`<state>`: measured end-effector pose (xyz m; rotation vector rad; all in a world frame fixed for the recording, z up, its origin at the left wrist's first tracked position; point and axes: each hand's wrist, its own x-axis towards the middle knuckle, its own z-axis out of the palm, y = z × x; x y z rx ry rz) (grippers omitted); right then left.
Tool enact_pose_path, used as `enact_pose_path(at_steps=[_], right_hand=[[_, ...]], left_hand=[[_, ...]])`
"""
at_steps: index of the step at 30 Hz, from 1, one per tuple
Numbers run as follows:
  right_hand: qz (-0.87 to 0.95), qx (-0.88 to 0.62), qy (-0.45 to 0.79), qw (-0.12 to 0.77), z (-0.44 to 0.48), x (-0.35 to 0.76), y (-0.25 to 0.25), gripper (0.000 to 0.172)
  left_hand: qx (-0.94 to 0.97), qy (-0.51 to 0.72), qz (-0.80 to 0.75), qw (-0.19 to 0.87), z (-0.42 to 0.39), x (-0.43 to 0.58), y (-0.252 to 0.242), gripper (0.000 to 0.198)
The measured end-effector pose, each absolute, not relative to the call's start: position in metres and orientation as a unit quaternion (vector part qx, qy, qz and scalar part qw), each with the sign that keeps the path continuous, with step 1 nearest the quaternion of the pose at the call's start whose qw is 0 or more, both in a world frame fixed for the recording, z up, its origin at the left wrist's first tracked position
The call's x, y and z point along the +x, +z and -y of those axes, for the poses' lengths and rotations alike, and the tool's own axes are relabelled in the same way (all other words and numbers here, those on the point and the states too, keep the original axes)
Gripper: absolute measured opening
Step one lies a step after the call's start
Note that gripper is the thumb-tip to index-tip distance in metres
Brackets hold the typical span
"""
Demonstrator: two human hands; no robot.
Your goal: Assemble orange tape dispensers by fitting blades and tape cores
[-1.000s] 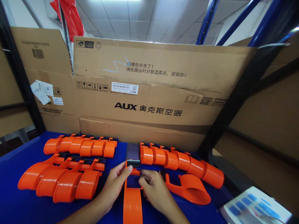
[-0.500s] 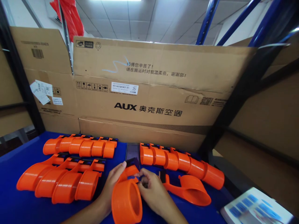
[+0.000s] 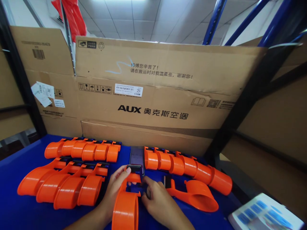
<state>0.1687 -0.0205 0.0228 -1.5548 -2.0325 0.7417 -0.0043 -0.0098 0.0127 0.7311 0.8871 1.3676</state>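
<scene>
My left hand (image 3: 116,187) is closed around the stem of an orange plastic ring holder (image 3: 126,209), with the thumb by the black strip at its top. The holder's wide ring hangs down toward me, its opening turned to the right. Close beside its right edge is my right hand (image 3: 157,198), fingers curled and thumb bent inward. Something small and greyish shows inside the curled fingers, but I cannot make out what. To the right, another orange holder (image 3: 199,195) lies on the blue tabletop (image 3: 105,220), its black-padded end toward my right hand.
Orange holders stand in two rows at left, a back row (image 3: 88,151) and a front row (image 3: 66,190), and a third row (image 3: 177,164) at right. A dark phone-like slab (image 3: 137,155) lies between. A white printed box (image 3: 263,212) sits front right; cardboard (image 3: 153,95) walls the back.
The holder in my left hand has turned, its black strip now facing up and its ring more side-on and lower. My right hand has drawn slightly away from its stem.
</scene>
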Motion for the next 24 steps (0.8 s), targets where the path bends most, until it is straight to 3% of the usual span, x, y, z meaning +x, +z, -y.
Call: enact_pose_path(at_steps=[14, 24], right_hand=[[0.727, -0.559, 0.336, 0.216, 0.03, 0.172, 0.02, 0.02], [0.753, -0.553, 0.285, 0.217, 0.025, 0.171, 0.03, 0.017]], left_hand=[[0.398, 0.606, -0.393, 0.566, 0.009, -0.004, 0.016, 0.038], [0.436, 0.594, -0.385, 0.555, 0.008, -0.004, 0.013, 0.034]])
